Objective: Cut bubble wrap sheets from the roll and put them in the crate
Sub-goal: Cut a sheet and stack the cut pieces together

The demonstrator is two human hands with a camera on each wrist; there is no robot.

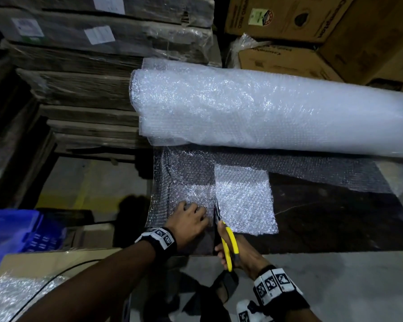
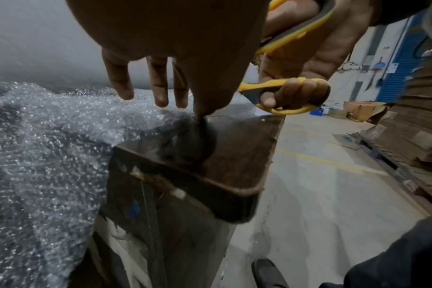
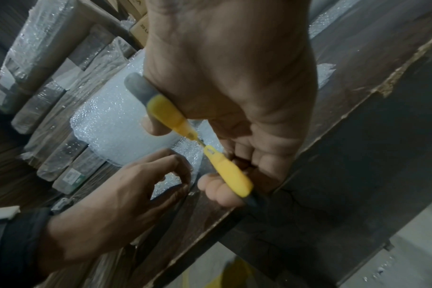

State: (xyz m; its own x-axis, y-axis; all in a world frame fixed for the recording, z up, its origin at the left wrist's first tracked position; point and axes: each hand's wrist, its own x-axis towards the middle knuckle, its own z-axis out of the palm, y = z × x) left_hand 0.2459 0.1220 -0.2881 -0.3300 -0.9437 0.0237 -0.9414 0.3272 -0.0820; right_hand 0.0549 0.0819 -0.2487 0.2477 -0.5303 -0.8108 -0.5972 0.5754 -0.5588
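Head view: the right hand (image 1: 239, 254) grips yellow scissors (image 1: 226, 240), blades running toward 12 o'clock into the wrap (image 1: 186, 182) spread on the table (image 1: 335, 217) below the roll (image 1: 265, 108). At 9 o'clock of the blades, the left hand (image 1: 191, 219) presses the wrap, fingers bent. Best to keep it taut, cutting straight toward the roll. A blue crate (image 1: 14, 228) waits at 9 o'clock.

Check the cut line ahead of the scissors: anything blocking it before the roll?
Nothing visible does. The scissors in the right hand face only flat bubble wrap up to the roll; the left hand presses beside the line, not across it.
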